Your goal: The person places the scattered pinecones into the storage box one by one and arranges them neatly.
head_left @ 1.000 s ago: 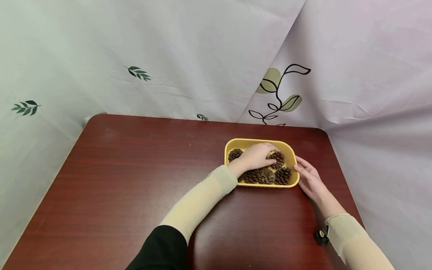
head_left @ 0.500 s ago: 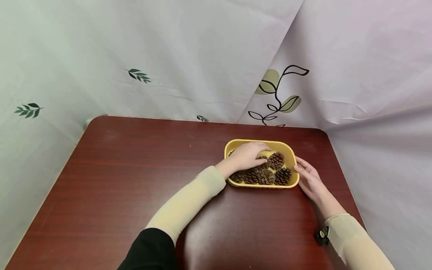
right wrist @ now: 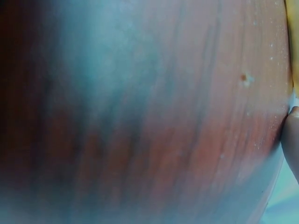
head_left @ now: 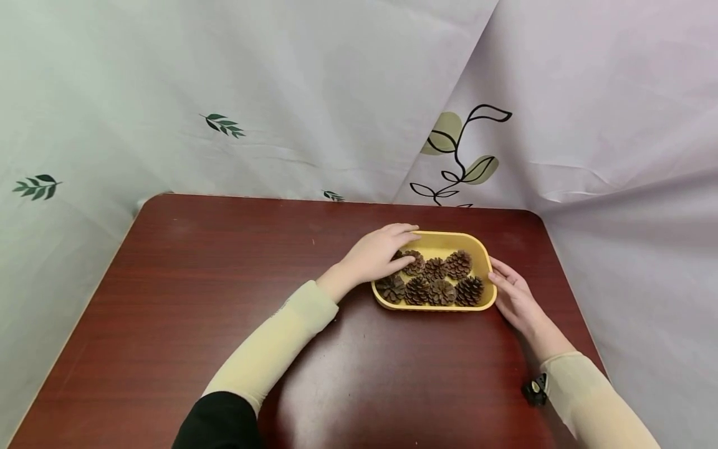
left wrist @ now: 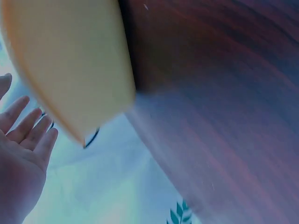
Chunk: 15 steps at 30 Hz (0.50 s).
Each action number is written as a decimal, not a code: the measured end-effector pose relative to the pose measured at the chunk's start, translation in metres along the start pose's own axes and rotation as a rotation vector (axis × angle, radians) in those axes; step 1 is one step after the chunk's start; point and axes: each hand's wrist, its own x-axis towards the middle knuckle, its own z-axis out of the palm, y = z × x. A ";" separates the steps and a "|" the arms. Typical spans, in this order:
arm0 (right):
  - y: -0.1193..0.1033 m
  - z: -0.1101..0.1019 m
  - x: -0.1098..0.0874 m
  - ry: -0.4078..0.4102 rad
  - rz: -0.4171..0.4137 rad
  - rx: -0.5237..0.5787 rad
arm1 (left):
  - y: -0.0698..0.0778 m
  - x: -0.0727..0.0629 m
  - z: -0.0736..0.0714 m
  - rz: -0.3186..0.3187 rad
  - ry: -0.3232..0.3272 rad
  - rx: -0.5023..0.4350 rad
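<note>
A yellow plastic box (head_left: 432, 308) holds several brown pinecones (head_left: 442, 292), lying in two rough rows on its floor. My left hand (head_left: 373, 254) reaches over the box's left end, fingers extended and thumb apart, covering part of the rim and partly hiding a pinecone (head_left: 414, 262). In the left wrist view that hand (left wrist: 23, 154) shows its palm and spread fingers beside the yellow wall (left wrist: 70, 60). At the right end, my right hand (head_left: 517, 304) holds the box, thumb at the rim and fingers along the outside. The right wrist view catches only a fingertip (right wrist: 292, 135) by the yellow side.
The box stands on a dark red-brown wooden table (head_left: 224, 299), toward its back right. A pale leaf-print cloth (head_left: 314, 93) hangs behind the table and down the right side. A small black device (head_left: 535, 390) is on the right wrist.
My left hand has moved left from over the pinecones to the box's left end, uncovering more of them. My right hand and the box have stayed in place.
</note>
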 end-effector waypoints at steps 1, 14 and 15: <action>0.000 0.001 0.000 0.001 -0.002 -0.003 | -0.002 -0.004 -0.003 -0.001 0.010 0.012; -0.025 0.030 0.011 0.075 -0.238 -0.221 | -0.037 -0.078 -0.042 -0.035 0.114 0.234; -0.028 0.034 0.012 0.087 -0.249 -0.252 | -0.039 -0.085 -0.044 -0.037 0.123 0.249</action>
